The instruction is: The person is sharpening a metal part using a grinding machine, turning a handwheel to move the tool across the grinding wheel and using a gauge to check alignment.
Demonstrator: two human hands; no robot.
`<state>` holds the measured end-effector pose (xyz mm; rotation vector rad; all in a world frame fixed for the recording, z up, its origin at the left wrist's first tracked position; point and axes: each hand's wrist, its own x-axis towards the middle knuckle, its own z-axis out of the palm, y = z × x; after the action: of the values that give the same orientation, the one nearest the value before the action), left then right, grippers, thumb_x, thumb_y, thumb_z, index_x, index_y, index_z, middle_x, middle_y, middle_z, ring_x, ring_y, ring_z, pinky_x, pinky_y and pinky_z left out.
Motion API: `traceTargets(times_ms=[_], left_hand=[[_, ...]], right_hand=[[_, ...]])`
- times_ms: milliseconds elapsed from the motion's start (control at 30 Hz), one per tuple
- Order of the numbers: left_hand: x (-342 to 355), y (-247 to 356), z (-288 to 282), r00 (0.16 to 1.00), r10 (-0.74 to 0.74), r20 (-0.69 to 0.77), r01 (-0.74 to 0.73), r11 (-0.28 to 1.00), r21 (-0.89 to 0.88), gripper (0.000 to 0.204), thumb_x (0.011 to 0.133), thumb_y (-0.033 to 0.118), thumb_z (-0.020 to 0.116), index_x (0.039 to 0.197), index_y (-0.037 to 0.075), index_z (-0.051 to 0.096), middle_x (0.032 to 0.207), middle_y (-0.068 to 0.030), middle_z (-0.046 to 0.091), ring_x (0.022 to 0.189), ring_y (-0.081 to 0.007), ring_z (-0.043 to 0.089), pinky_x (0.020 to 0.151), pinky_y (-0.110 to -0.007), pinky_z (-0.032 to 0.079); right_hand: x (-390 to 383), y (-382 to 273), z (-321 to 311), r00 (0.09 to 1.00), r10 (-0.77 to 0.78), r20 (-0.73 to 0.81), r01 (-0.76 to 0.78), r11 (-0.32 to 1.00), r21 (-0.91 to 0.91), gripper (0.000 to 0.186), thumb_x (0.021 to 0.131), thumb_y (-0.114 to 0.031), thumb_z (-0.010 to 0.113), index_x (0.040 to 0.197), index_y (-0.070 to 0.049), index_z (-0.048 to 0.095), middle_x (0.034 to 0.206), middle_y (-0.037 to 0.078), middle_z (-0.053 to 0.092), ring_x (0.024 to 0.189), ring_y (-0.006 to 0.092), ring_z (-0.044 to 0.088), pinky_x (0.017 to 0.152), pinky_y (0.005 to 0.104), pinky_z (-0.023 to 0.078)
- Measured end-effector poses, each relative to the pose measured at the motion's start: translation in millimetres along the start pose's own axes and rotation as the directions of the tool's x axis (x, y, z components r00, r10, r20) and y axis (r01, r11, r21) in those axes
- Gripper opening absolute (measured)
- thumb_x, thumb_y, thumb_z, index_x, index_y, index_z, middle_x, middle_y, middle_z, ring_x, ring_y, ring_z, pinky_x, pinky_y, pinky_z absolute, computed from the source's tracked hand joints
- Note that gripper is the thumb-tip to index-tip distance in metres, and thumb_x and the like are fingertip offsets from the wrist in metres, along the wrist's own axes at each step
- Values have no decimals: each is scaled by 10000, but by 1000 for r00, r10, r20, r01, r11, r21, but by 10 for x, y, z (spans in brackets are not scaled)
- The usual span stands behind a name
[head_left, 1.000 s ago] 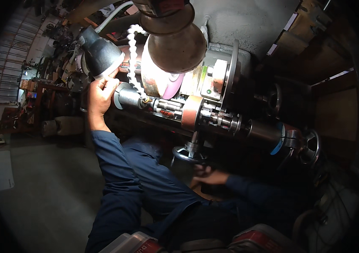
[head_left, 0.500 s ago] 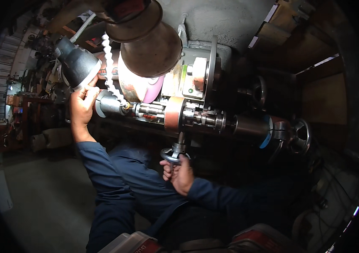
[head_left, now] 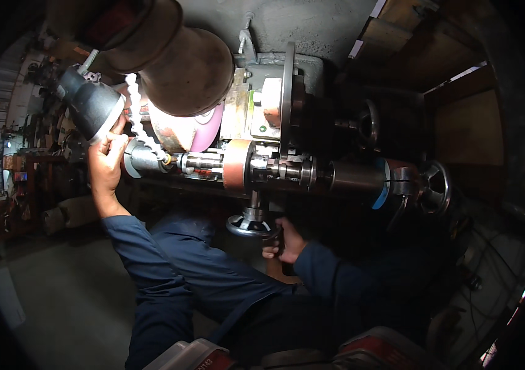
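Observation:
My left hand grips the lower rim of the black work lamp beside the machine's left end. A white segmented hose hangs down to a shaft assembly with an orange-brown collar. Behind it is a pink grinding wheel. Below the shaft, my right hand is closed on the handle at the right side of a steel handwheel.
A large dark housing overhangs the wheel. Another handwheel is at the right end, near wooden boards. Cluttered shelves stand at left, loose cables at lower right. My legs are under the machine.
My right hand has risen onto the handwheel's handle and moved round toward its right side. The machine has shifted left in the view; my left hand stays at the lamp.

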<state>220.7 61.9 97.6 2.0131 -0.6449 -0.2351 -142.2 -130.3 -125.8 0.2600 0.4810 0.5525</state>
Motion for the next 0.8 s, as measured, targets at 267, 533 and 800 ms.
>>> traceTargets(times_ms=[267,533,800], left_hand=[[-7,28,8,1000,-4,-21,4,1000,-8,87,924,2,544,882,-68,576,1372,-260,499,1072,-201,618,903,-308,485],[40,61,38,999,-52,-6,52,999,-15,101,920,12,551,873,-76,573,1360,-278,500,1077,-213,619,885,-308,493],[-1,2,20,998,-59,-32,58,997,-42,112,918,24,562,875,-76,587,1308,-287,544,1023,-183,634,832,-274,495]], right_hand=[[50,25,357,753,-271,-600,126,954,-273,432,927,-443,386,864,-71,595,520,4,429,461,130,405,500,352,372],[788,9,-1386,981,-174,81,175,985,-2,334,901,-317,613,1121,-68,582,950,70,630,631,168,528,568,343,438],[480,654,46,673,-701,-238,-9,314,-949,239,888,-232,595,1063,-71,621,1018,73,647,917,202,595,796,364,465]])
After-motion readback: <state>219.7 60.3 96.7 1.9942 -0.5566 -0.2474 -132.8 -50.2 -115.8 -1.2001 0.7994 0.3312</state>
